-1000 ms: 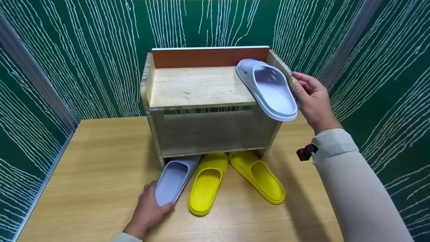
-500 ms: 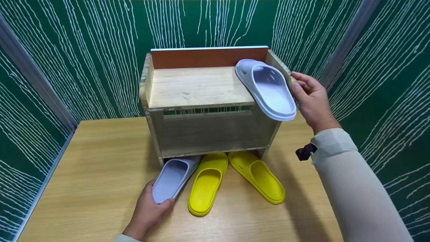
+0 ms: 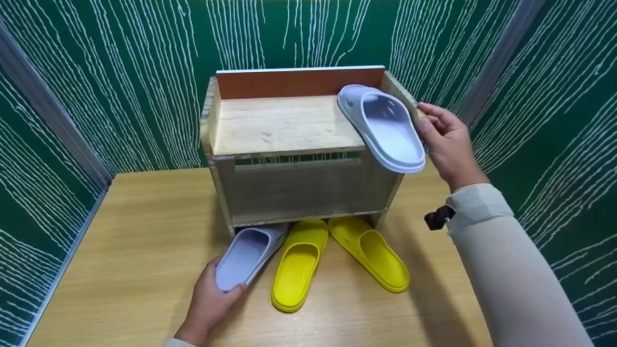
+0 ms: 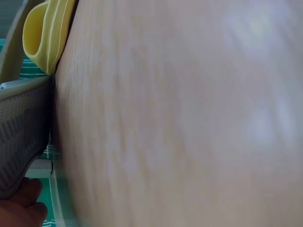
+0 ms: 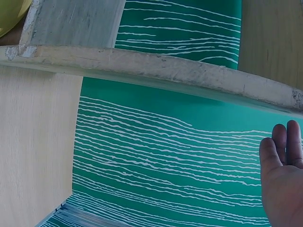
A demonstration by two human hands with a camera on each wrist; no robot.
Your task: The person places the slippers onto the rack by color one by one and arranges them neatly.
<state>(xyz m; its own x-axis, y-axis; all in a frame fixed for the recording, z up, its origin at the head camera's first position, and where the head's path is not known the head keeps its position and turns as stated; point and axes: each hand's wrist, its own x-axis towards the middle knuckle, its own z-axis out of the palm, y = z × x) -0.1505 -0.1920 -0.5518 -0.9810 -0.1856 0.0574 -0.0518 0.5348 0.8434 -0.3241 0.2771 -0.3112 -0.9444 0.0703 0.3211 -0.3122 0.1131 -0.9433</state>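
Note:
My left hand (image 3: pixel 208 301) grips the heel of a lavender clog (image 3: pixel 239 262), thumb on its right edge. Its toe lies under the front of a wooden shoe rack (image 3: pixel 284 127). In the left wrist view, the ridged sole of the clog (image 4: pixel 21 130) faces the camera, with my fingers (image 4: pixel 29 193) at its heel. My right hand (image 3: pixel 450 147) holds the rack's right side panel between thumb and forefinger; the right wrist view shows other fingers straight beyond the panel (image 5: pixel 156 66). Another lavender clog (image 3: pixel 397 140) rests on the top shelf, its heel overhanging the front.
Two yellow clogs (image 3: pixel 295 277), (image 3: pixel 383 258) lie on the wooden table (image 3: pixel 144 231), their toes under the rack. A lower shelf (image 3: pixel 299 188) spans the rack's middle. Green walls (image 3: pixel 140 86) with white streaks stand behind and at both sides.
My left hand has shifted slightly left and back with the heel of the lavender clog, and its fingers have moved further beneath. The right hand stays at the side panel.

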